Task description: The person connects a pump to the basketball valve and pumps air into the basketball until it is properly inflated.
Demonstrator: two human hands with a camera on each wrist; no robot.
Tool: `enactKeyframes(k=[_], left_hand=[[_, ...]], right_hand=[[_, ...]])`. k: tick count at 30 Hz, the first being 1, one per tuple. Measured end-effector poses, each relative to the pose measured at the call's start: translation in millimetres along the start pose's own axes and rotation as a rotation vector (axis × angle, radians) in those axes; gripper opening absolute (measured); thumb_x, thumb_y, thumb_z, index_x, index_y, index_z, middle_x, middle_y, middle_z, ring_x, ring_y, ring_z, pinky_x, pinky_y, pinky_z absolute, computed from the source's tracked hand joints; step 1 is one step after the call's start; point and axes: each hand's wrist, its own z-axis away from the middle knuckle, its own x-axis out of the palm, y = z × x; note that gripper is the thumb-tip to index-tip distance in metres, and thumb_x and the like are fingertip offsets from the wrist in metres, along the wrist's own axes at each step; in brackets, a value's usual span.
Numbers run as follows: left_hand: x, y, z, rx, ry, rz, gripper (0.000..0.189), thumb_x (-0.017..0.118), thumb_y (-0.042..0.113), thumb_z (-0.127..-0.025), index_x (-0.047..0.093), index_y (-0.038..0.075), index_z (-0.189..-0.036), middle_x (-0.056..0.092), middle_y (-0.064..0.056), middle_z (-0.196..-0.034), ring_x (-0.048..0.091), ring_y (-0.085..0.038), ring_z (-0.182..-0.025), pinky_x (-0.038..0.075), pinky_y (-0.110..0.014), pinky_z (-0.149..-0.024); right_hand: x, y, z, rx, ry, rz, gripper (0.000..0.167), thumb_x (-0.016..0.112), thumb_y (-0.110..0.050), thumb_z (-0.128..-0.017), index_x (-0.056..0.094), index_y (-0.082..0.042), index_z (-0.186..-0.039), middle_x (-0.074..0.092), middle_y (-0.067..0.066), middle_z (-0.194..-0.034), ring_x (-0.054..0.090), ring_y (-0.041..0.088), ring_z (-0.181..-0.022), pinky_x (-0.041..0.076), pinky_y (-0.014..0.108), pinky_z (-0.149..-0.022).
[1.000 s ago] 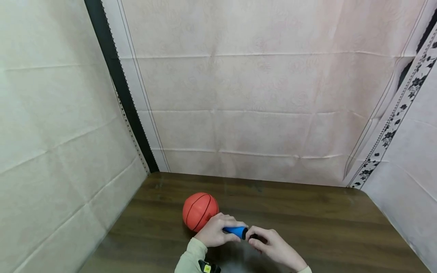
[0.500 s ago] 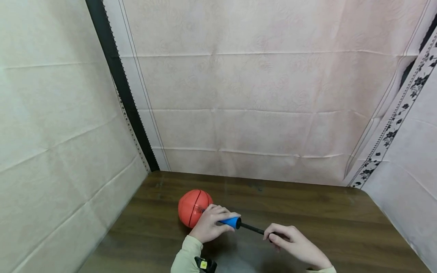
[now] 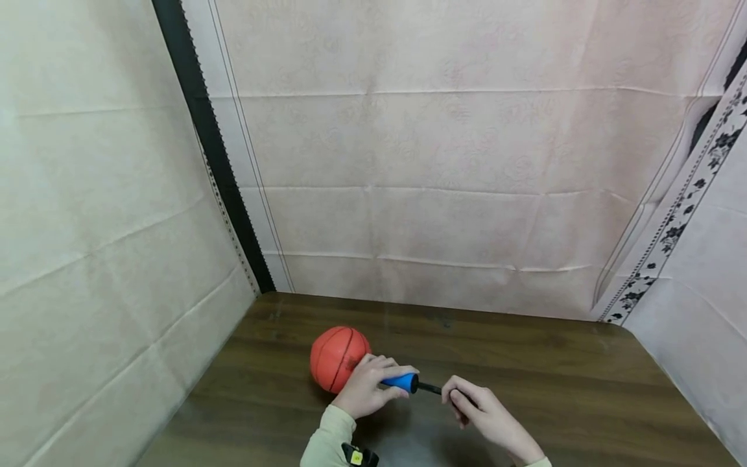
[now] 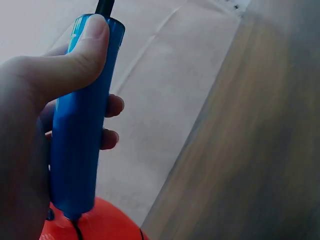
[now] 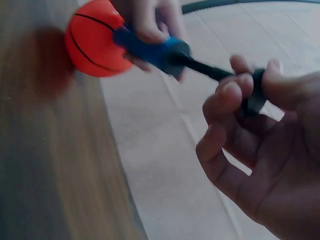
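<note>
My left hand [image 3: 367,388] grips the blue barrel of a hand pump [image 4: 80,135], its thumb lying along the barrel near the black-rimmed end. The barrel's narrow tip meets an orange-red ball [image 3: 337,360] with black lines, like a small basketball; the exact joint is partly hidden by the hand. From the barrel's other end a black rod [image 5: 207,69] sticks out partway. At the end of that rod, my right hand [image 3: 484,412] pinches the black handle [image 5: 256,92] between thumb and fingers.
A brown wood-grain table [image 3: 554,370] lies under the hands. Pale creased cloth [image 3: 438,162] hangs behind it and at both sides. A black strip [image 3: 213,146] runs down the left corner, and a device with a yellow label [image 3: 357,457] sits on the left wrist.
My right hand first moved away to the right, drawing the black rod out of the barrel, then came partway back. The left hand and ball shifted slightly left, then back right.
</note>
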Motion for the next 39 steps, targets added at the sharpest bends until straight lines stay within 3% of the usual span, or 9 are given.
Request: enactKeyframes(k=[5, 9, 13, 17, 21, 27, 33, 39], left_hand=[[15.7, 8.4, -4.2, 0.040, -0.089, 0.093, 0.039, 0.061, 0.042, -0.092, 0.060, 0.033, -0.130, 0.068, 0.009, -0.102, 0.057, -0.002, -0.090, 0.041, -0.025, -0.088], [22.8, 9.2, -3.3, 0.106, -0.102, 0.103, 0.038, 0.059, 0.042, -0.093, 0.061, 0.030, -0.129, 0.068, 0.008, -0.103, 0.057, -0.002, -0.090, 0.040, -0.023, -0.087], [19.0, 6.7, -1.0, 0.139, -0.082, 0.078, 0.038, 0.065, 0.039, -0.090, 0.062, 0.031, -0.127, 0.068, 0.009, -0.103, 0.057, -0.003, -0.094, 0.039, -0.023, -0.089], [10.7, 4.6, 0.4, 0.144, -0.068, 0.073, 0.040, 0.070, 0.036, -0.086, 0.064, 0.032, -0.125, 0.068, 0.010, -0.102, 0.058, -0.003, -0.097, 0.038, -0.027, -0.093], [5.8, 3.5, 0.8, 0.146, -0.077, 0.079, 0.039, 0.070, 0.036, -0.086, 0.064, 0.032, -0.125, 0.068, 0.010, -0.103, 0.058, -0.003, -0.098, 0.038, -0.029, -0.095], [1.3, -1.2, 2.5, 0.134, -0.039, 0.036, 0.040, 0.070, 0.038, -0.086, 0.064, 0.034, -0.125, 0.067, 0.010, -0.104, 0.057, -0.004, -0.099, 0.039, -0.031, -0.095], [-8.0, -5.9, 4.3, 0.107, 0.022, 0.034, 0.042, 0.072, 0.036, -0.085, 0.063, 0.035, -0.126, 0.067, 0.011, -0.107, 0.056, -0.005, -0.101, 0.039, -0.035, -0.096], [-13.5, -10.8, 5.9, 0.087, 0.066, 0.031, 0.045, 0.076, 0.031, -0.082, 0.064, 0.034, -0.125, 0.067, 0.012, -0.106, 0.056, -0.005, -0.100, 0.039, -0.036, -0.096]], right_hand=[[14, 4, -5.8, 0.016, 0.024, 0.088, 0.021, 0.034, -0.009, -0.105, 0.054, -0.007, -0.097, 0.051, 0.017, -0.065, 0.051, 0.006, -0.052, 0.048, 0.028, -0.047], [20, 6, -6.9, 0.018, 0.019, 0.093, 0.020, 0.036, -0.009, -0.105, 0.054, -0.004, -0.096, 0.051, 0.016, -0.064, 0.049, -0.001, -0.054, 0.047, 0.027, -0.047], [20, 5, -5.7, 0.088, -0.030, 0.057, 0.021, 0.040, -0.017, -0.105, 0.056, -0.006, -0.100, 0.052, 0.015, -0.067, 0.049, -0.003, -0.059, 0.048, 0.027, -0.052], [18, 0, -5.4, 0.165, -0.094, 0.040, 0.019, 0.044, -0.026, -0.104, 0.057, -0.012, -0.105, 0.050, 0.004, -0.067, 0.049, 0.004, -0.059, 0.046, 0.024, -0.057], [15, -3, -4.7, 0.181, -0.128, 0.061, 0.016, 0.046, -0.028, -0.103, 0.057, -0.017, -0.108, 0.048, -0.003, -0.068, 0.048, 0.010, -0.058, 0.044, 0.021, -0.059], [5, -5, 1.3, 0.109, -0.164, 0.100, 0.016, 0.043, -0.023, -0.104, 0.057, -0.020, -0.111, 0.051, 0.007, -0.071, 0.047, 0.000, -0.061, 0.046, 0.021, -0.060], [-11, -10, 9.7, 0.000, -0.174, 0.092, 0.020, 0.042, -0.010, -0.104, 0.058, -0.018, -0.113, 0.057, 0.010, -0.078, 0.057, 0.015, -0.066, 0.050, 0.024, -0.063], [-25, -11, 21.8, -0.162, -0.159, 0.119, 0.031, 0.041, 0.007, -0.099, 0.058, -0.015, -0.112, 0.058, 0.005, -0.078, 0.058, 0.009, -0.067, 0.050, 0.022, -0.065]])
